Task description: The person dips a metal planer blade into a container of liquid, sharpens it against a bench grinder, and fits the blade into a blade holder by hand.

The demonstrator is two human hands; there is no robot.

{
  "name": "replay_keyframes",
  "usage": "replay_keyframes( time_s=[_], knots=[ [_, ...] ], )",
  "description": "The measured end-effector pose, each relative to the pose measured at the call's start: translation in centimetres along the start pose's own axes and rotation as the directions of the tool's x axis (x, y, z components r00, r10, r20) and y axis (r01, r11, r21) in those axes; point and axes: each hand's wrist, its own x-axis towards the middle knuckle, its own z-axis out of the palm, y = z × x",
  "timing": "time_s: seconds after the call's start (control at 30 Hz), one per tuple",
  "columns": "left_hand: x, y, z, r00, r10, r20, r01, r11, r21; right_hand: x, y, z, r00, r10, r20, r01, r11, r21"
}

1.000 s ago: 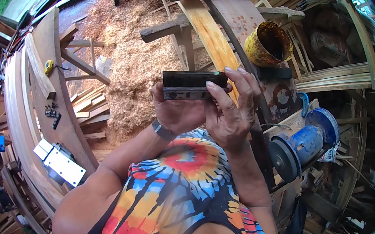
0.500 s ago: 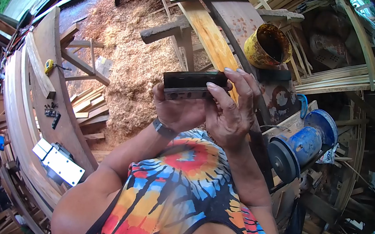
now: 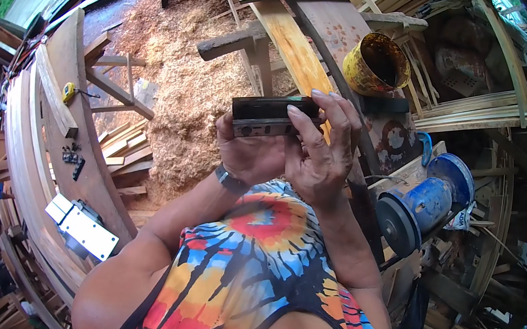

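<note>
1. Black and grey, the block [image 3: 268, 117] sits clamped between both hands, raised in front of the chest, above the sawdust [image 3: 182, 74].
2. Since half a second ago it has risen a little and shifted slightly right; the grip looks the same. That suggests the person is bringing it closer to inspect or adjust it, not setting it down.
3. The left hand [image 3: 248, 152] cups it from below and behind, wrist wearing a dark band [image 3: 229, 182].
4. The right hand [image 3: 321, 152] wraps its right end, fingers [image 3: 302, 120] folded over the top and front.
5. The block is long and narrow: a dark upper part with a greenish edge, and a grey metal strip below with small round holes or screws. What it is exactly, I cannot tell.
6. Nearby: a yellow can [image 3: 377, 63] on planks and a blue motor [image 3: 428, 199] to the right.
</note>
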Motion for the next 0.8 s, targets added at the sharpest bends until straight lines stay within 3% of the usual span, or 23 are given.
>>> replay_keyframes(
  time_s=[0.23, 0.57, 0.73, 0.8],
  knots=[
    [0.1, -0.2, 0.2, 0.998, -0.004, -0.069, 0.007, 0.999, 0.042, -0.1, 0.2, -0.2, 1.000, 0.010, 0.011, -0.010, 1.000, -0.004],
    [1.2, -0.8, 0.7, 1.000, -0.015, 0.000, 0.015, 1.000, -0.001, -0.5, 0.8, -0.5, 0.999, 0.023, -0.028, -0.024, 1.000, -0.016],
    [1.7, -1.1, -0.1, 0.984, 0.007, -0.177, -0.016, 0.999, -0.052, -0.6, 1.4, -1.0, 0.999, 0.031, -0.039, -0.032, 0.999, -0.032],
    [2.5, -0.3, -0.6, 0.985, -0.023, -0.172, 0.026, 1.000, 0.013, -0.3, 1.6, -1.5, 0.997, 0.052, -0.052, -0.055, 0.996, -0.065]
  ],
)
